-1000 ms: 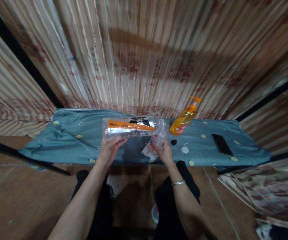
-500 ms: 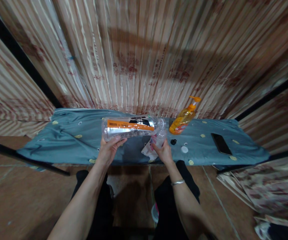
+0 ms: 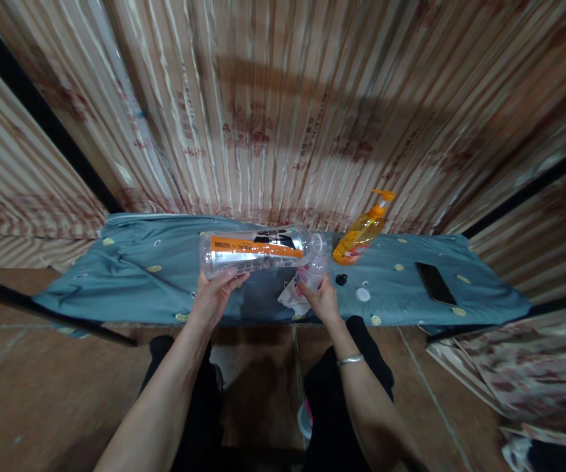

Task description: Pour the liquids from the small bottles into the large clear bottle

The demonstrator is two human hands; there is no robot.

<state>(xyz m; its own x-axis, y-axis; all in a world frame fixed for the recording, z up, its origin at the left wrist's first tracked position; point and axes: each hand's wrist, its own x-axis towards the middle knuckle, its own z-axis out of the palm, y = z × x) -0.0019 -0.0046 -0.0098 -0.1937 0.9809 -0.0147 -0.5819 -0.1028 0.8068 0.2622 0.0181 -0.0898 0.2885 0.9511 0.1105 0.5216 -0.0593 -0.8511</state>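
Observation:
My left hand (image 3: 214, 295) grips a large clear plastic bottle (image 3: 258, 250) with an orange and black label, held on its side above the table. Its mouth points right, over a small clear bottle (image 3: 315, 270) that my right hand (image 3: 323, 300) holds upright on the blue-grey cloth (image 3: 135, 275). A crumpled white wrapper or tissue (image 3: 290, 298) lies just left of my right hand.
An orange pump bottle (image 3: 361, 235) stands behind the small bottle. A black cap (image 3: 342, 280) and a white cap (image 3: 363, 294) lie on the cloth to the right, and a black phone (image 3: 435, 283) further right. Striped curtains hang behind the table.

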